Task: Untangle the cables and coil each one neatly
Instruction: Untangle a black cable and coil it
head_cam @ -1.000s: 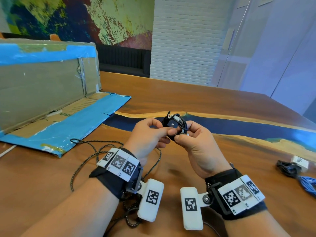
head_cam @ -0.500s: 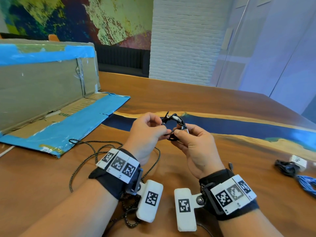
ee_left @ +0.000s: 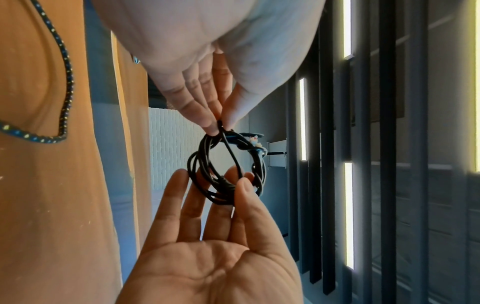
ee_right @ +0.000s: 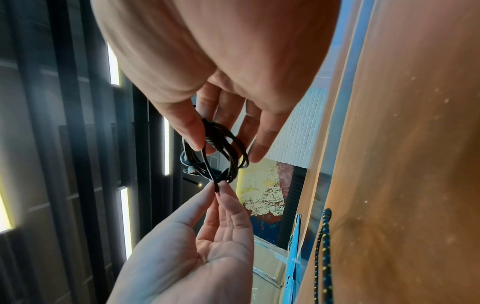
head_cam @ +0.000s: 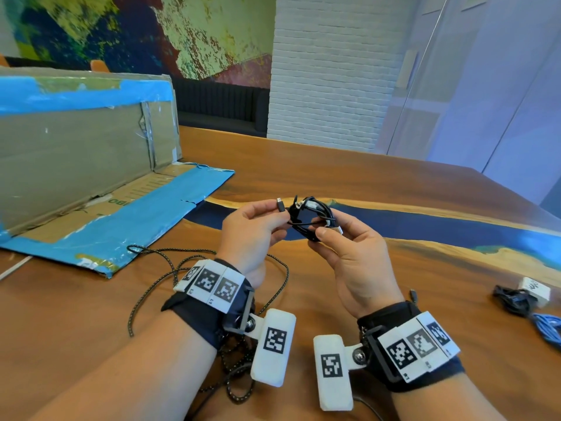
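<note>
A thin black cable (head_cam: 315, 214) wound into a small coil hangs in the air between both hands, above the wooden table (head_cam: 394, 189). My right hand (head_cam: 318, 230) holds the coil (ee_left: 221, 197) between thumb and fingers, with its other fingers spread straight (ee_right: 205, 144). My left hand (head_cam: 280, 209) pinches the cable's free plug end just left of the coil (ee_left: 221, 125), (ee_right: 218, 189). A short strand runs from that pinch across the coil (ee_right: 228, 135). A braided black-and-yellow cable (head_cam: 130, 320) lies loose on the table under my left forearm (ee_left: 66, 67), (ee_right: 326, 236).
A flattened cardboard box with blue tape (head_cam: 76, 153) stands at the left. At the right edge of the table lie a black cable bundle with a white adapter (head_cam: 513, 299) and a coiled blue cable (head_cam: 549, 326).
The hands were pressed together on the coil. My left hand has drawn the plug end out to the left, and the coil now shows as an open ring.
</note>
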Available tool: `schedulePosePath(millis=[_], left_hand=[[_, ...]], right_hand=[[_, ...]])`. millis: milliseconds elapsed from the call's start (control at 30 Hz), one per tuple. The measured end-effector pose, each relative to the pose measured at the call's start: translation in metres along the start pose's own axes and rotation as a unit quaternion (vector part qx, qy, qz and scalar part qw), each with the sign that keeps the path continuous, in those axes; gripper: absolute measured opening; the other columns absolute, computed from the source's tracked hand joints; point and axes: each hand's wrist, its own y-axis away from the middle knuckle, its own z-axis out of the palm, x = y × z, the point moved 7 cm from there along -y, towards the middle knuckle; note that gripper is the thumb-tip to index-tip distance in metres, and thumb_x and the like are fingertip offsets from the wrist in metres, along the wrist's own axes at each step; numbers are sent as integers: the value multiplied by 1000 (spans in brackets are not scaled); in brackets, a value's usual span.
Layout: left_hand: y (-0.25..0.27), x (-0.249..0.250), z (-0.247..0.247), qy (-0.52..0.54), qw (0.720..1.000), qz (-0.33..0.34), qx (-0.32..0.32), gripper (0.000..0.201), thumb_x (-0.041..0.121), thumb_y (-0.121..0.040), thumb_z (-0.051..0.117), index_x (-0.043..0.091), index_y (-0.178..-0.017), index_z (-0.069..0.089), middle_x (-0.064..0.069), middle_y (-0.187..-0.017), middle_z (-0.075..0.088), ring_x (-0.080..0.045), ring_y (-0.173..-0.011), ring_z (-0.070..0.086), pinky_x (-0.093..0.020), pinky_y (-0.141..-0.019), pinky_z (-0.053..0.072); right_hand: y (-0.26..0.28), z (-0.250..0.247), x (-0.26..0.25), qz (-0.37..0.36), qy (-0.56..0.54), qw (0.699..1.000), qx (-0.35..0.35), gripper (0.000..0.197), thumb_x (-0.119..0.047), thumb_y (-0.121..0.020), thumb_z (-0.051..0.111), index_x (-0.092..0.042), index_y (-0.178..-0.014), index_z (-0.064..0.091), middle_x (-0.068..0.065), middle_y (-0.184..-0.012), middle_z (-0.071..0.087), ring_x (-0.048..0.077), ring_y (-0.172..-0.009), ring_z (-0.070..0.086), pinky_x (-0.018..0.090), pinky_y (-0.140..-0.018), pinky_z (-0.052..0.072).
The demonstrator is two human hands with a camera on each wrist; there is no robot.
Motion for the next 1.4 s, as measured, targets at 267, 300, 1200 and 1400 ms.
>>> schedulePosePath(millis=[267, 300, 1200, 1400], left_hand=[[3, -5, 1, -23, 999, -34, -8, 16, 9, -91, 74, 22, -100, 70, -10, -110, 77, -20, -89, 73, -35, -76, 51], [5, -6, 5, -13, 999, -41, -23, 17, 7, -93, 71, 20, -103, 68, -10, -109, 77, -22, -89, 75, -37, -79, 54], [17, -9, 25, 44, 991, -38, -118, 19, -1, -96, 61, 2, -111, 72, -12, -104, 78, -18, -91, 74, -25, -76, 59], [23, -10, 32, 53, 983, -54, -166, 27, 6, -96, 64, 5, -122, 68, -11, -114, 76, -19, -101, 70, -34, -95, 53]], right_hand=[[0, 4, -3, -8, -72, 997, -10, 26, 7, -88, 66, -4, -111, 72, 12, -103, 75, 34, -107, 70, 53, -98, 56], [0, 4, -3, -1, -89, 996, -13, 27, 4, -84, 68, -3, -111, 71, 12, -101, 75, 34, -105, 70, 52, -96, 58], [0, -3, -2, 86, -99, 991, -20, 9, -9, -98, 61, -11, -90, 63, 14, -105, 76, 25, -93, 74, 40, -79, 63], [0, -5, 0, 98, -92, 991, -4, 8, -10, -98, 62, -9, -91, 64, 11, -96, 76, 24, -88, 75, 39, -76, 63]])
